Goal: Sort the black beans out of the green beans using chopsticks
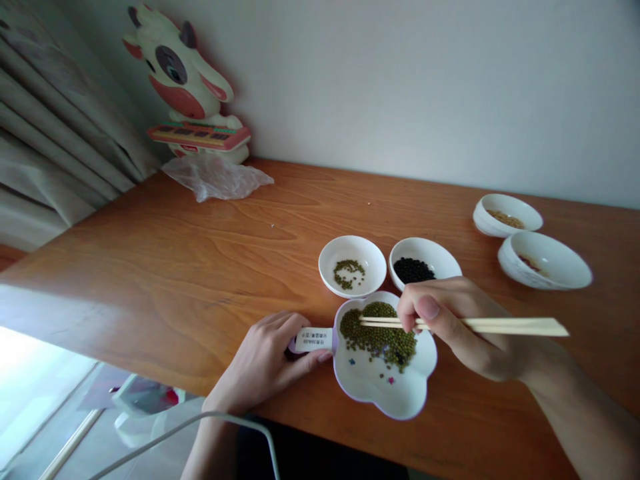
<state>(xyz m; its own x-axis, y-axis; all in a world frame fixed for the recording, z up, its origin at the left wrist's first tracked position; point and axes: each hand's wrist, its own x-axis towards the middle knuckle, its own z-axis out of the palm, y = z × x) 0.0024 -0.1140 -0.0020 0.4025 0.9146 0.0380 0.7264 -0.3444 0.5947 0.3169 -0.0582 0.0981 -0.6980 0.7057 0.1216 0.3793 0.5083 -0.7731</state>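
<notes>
Chopsticks (480,325) of pale wood lie almost level in the right hand (460,327), whose fingers are curled tight around them; their tips reach left over a heap of green beans (377,335) in a flower-shaped white dish (395,393) near the front edge of the wooden table (175,267). The left hand (270,357) rests just beside that dish on its left, fingers and thumb pinched on a small white label (313,339) that touches the dish's rim. Directly behind the dish stand two round white bowls side by side: the left bowl (353,257) holds a few green beans, the right bowl (425,257) a pile of black beans (413,270). Well apart, toward the right rear, two more white bowls (545,260) hold a little brownish grain. At the far left corner, against the wall, sits a cartoon cow figure (185,80) with crumpled clear plastic (215,177) at its foot. A white cable (200,420) curves below the table edge.
</notes>
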